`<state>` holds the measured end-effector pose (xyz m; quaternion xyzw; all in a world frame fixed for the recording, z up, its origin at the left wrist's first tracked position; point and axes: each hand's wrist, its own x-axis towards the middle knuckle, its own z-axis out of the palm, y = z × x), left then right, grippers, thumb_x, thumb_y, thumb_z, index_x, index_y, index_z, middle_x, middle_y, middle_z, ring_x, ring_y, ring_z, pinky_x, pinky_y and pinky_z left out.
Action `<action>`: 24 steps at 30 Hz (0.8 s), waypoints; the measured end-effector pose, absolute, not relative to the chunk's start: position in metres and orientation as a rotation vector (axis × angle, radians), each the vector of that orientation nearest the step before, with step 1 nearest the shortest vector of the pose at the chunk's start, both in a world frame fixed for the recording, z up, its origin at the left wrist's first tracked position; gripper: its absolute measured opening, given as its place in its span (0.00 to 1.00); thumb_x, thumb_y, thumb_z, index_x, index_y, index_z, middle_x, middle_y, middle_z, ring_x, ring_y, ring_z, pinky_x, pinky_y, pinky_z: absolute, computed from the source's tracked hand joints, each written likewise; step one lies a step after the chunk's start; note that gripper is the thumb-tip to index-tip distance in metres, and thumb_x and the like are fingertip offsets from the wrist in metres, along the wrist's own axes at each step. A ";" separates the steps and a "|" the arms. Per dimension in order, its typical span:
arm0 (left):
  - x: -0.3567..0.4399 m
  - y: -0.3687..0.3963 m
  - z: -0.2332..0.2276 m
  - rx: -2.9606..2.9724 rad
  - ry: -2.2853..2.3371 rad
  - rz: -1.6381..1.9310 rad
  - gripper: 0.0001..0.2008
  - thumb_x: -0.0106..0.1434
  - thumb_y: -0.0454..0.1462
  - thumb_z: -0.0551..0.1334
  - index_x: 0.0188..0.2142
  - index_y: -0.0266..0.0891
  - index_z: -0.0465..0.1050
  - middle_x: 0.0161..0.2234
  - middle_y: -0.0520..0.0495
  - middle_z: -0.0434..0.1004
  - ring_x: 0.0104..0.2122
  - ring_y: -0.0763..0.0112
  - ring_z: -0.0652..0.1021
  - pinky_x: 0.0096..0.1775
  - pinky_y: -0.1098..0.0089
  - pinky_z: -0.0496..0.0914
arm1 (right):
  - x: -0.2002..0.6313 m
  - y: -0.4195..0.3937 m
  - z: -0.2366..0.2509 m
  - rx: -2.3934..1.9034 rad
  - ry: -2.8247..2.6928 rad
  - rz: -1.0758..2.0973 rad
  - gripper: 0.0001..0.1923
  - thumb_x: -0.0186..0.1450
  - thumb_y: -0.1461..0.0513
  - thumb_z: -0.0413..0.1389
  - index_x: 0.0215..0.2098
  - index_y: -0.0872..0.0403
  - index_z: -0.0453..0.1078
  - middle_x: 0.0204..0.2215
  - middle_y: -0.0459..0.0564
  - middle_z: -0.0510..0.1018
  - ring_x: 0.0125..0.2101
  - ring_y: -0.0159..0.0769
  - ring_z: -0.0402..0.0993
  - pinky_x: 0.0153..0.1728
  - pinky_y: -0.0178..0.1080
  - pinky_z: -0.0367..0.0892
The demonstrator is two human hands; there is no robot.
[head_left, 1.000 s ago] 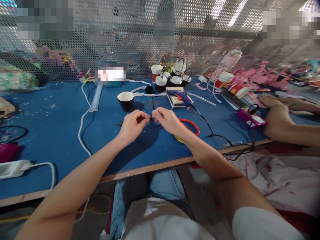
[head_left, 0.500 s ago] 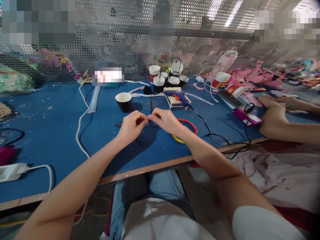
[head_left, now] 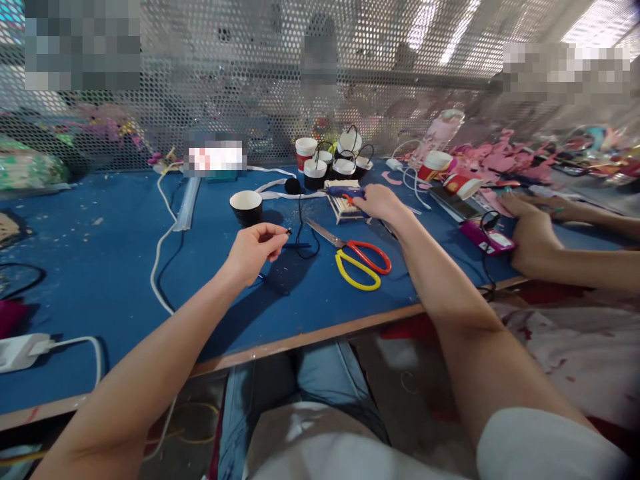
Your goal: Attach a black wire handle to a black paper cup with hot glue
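My left hand (head_left: 256, 252) is closed in a pinch over the table, with a small black piece (head_left: 289, 231) at its fingertips, too small to name surely. Farther right, my right hand (head_left: 383, 203) is wrapped over the handle of a blue glue gun (head_left: 345, 191), which lies across a small rack of pale sticks (head_left: 345, 212). Between my hands lie scissors (head_left: 345, 245) with one red and one yellow handle. A black-wrapped paper cup (head_left: 246, 211) stands just beyond my left hand. Black cord (head_left: 301, 233) trails from a black ball (head_left: 293, 186).
Several black-wrapped cups with cord handles (head_left: 316, 175) stand at the back. A white cable (head_left: 156, 267) runs along the left, near a power strip (head_left: 20, 353). To the right are a purple box (head_left: 487, 237), a phone (head_left: 455, 202) and another person's arms (head_left: 537, 240).
My right hand has left my left hand and moved right and away to the glue gun. The scissors, partly hidden before, now show fully. My left hand stays nearly in place.
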<state>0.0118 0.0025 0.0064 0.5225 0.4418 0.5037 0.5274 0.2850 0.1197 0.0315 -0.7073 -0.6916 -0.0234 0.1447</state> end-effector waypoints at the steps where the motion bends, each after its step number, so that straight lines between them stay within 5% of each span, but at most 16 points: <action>1: 0.012 0.003 0.007 1.218 1.047 1.208 0.07 0.49 0.35 0.66 0.28 0.35 0.71 0.16 0.55 0.64 0.17 0.80 0.64 0.20 0.74 0.56 | 0.284 0.121 0.029 -2.061 -2.018 -0.045 0.11 0.57 0.62 0.56 0.33 0.65 0.72 0.33 0.66 0.76 0.37 0.49 0.72 0.38 0.44 0.64; 8: 0.012 0.005 0.010 1.120 0.999 1.232 0.06 0.49 0.32 0.66 0.27 0.33 0.70 0.16 0.54 0.64 0.17 0.80 0.64 0.20 0.75 0.56 | 0.273 0.115 0.020 -2.139 -1.875 -0.033 0.27 0.52 0.61 0.61 0.45 0.71 0.68 0.40 0.69 0.74 0.42 0.53 0.71 0.41 0.46 0.66; 14: 0.012 0.005 0.010 1.080 1.010 1.240 0.05 0.50 0.30 0.65 0.27 0.33 0.70 0.16 0.54 0.65 0.17 0.80 0.64 0.19 0.76 0.56 | 0.278 0.115 0.016 -2.098 -1.880 0.043 0.14 0.55 0.63 0.56 0.36 0.66 0.73 0.34 0.65 0.77 0.42 0.53 0.71 0.41 0.45 0.66; 19: 0.012 0.005 0.011 1.015 0.990 1.258 0.05 0.49 0.30 0.65 0.27 0.33 0.70 0.18 0.53 0.66 0.17 0.81 0.65 0.19 0.76 0.56 | 0.286 0.110 0.016 -1.998 -1.728 0.083 0.21 0.55 0.63 0.55 0.45 0.66 0.67 0.37 0.64 0.76 0.40 0.49 0.71 0.38 0.44 0.66; 24: 0.012 0.005 0.010 1.002 0.966 1.278 0.05 0.49 0.30 0.65 0.27 0.33 0.70 0.18 0.53 0.66 0.18 0.81 0.65 0.19 0.76 0.56 | 0.276 0.084 0.024 -1.496 -1.546 0.543 0.12 0.51 0.65 0.56 0.35 0.58 0.67 0.28 0.49 0.73 0.28 0.34 0.69 0.29 0.36 0.65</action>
